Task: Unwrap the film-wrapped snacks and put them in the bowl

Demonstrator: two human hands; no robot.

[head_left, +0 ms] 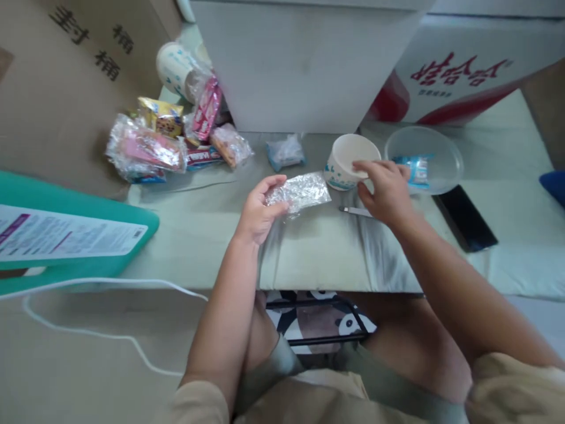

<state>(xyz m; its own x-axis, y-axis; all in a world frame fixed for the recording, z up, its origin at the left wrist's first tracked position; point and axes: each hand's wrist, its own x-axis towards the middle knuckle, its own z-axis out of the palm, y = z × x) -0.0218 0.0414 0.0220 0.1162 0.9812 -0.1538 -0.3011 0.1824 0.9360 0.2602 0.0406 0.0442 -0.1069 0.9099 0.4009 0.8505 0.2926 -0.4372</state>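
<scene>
Fingers first: our left hand [258, 212] has thumb and fingertips curled around one end of a crinkly clear wrapper [302, 193], pinching it so the rest lies flat on the pale table cover [309, 253], which looks like it keeps it from sliding around. Our right hand [385, 189] has its fingers bent over the near rim of a small paper cup [351, 159], gripping it loosely, probably just to steady it upright.

Just below that hand there's one thin metal tool [355, 210], tweezers maybe, hard to tell. Right of the cup sits one clear plastic bowl [426, 156] with one blue packet [415, 168] inside. One black phone [465, 219] lies beside it.

Further out: one small bluish bag [286, 152] near the white box [304, 65], plus a heap of snack packets [172, 144], roughly five or six, and a second cup [176, 69] on its side.
</scene>
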